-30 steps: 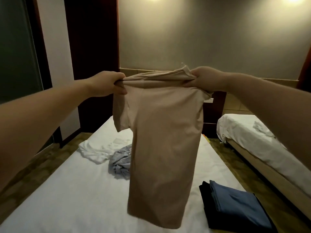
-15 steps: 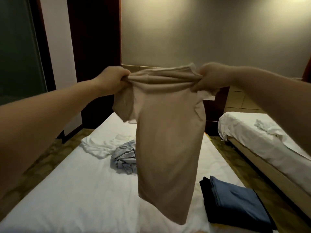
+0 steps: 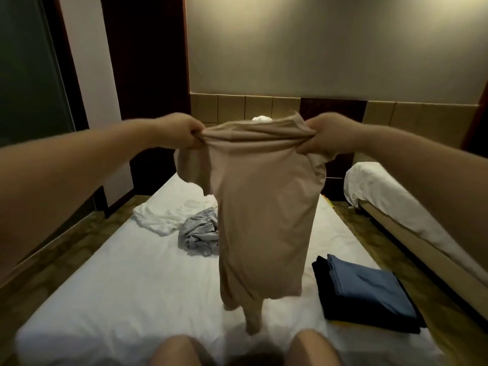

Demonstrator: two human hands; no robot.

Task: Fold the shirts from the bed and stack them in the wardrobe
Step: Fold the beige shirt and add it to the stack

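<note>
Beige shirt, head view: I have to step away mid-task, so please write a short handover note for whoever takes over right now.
Left hand grips one shoulder of the beige shirt; right hand grips the other. The shirt hangs stretched between them over the bed, not yet folded.
Done: a folded blue garment lies on a folded black garment at the bed's right edge.
Left: fold the beige shirt, then the crumpled grey shirt and the white garment beside it. Stack everything in the wardrobe, which I cannot make out here.
</note>
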